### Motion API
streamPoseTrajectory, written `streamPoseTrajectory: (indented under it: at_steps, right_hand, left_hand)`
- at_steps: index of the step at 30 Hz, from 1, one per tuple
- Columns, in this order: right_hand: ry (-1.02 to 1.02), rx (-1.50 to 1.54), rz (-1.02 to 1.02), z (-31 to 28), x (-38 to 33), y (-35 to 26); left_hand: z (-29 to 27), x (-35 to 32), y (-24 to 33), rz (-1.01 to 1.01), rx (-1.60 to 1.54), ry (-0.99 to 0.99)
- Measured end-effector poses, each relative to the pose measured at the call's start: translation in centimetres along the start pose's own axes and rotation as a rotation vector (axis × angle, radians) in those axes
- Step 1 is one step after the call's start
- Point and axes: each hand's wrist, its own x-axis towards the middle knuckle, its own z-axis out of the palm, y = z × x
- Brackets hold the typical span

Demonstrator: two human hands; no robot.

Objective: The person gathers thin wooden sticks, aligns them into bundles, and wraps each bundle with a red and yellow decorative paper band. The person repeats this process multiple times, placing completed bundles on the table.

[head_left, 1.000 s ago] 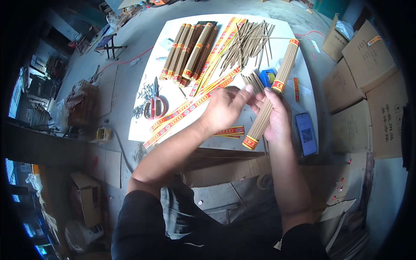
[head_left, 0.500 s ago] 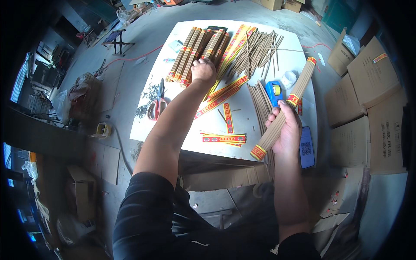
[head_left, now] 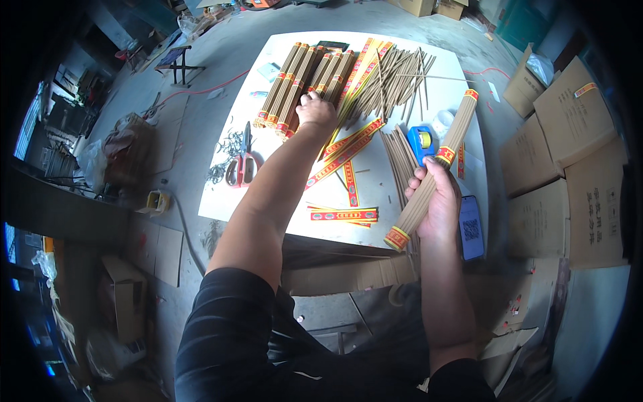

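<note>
Brown incense-stick bundle (head_left: 418, 201) with red-and-yellow bands, clamped in the right hand (head_left: 442, 208) over the near right corner of the tabletop (head_left: 388, 189), left hand (head_left: 317, 112) at the stacked bundles (head_left: 288, 87) toward the far left corner, its grip impossible to tell.

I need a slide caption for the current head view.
Right hand holding a banded bundle of sticks, left hand at similar bundles on a white table.
</note>
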Motion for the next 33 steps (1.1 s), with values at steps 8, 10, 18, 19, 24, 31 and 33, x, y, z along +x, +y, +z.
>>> streamPoseTrajectory:
  at_steps: [8,10,18,19,24,31,33]
  right_hand:
    - [-0.016,-0.01,0.017,0.3,-0.6,0.1]
    - [-0.031,-0.039,0.023,0.3,-0.8,-0.1]
    - [-0.044,-0.11,0.02,0.5,-1.5,-0.5]
    - [-0.046,-0.106,0.023,0.6,-1.6,-0.6]
    - [-0.056,-0.091,0.006,0.3,-1.6,-0.5]
    - [-0.087,-0.102,0.01,1.1,-1.9,0.4]
    - [-0.099,-0.101,0.013,1.4,-2.0,0.6]
  left_hand:
    - [0.4,2.7,0.5,-0.103,-0.041,0.038]
    - [0.1,2.5,1.1,-0.119,-0.046,0.042]
    - [-1.8,-0.4,-2.0,0.027,0.114,0.204]
    - [-1.9,-1.0,-2.8,0.008,0.157,0.238]
    - [-1.5,-4.3,-7.6,-0.197,0.025,0.181]
    - [-0.8,-2.7,-11.9,-0.078,-0.143,0.093]
    - [-0.3,-1.8,-12.4,-0.042,-0.118,0.145]
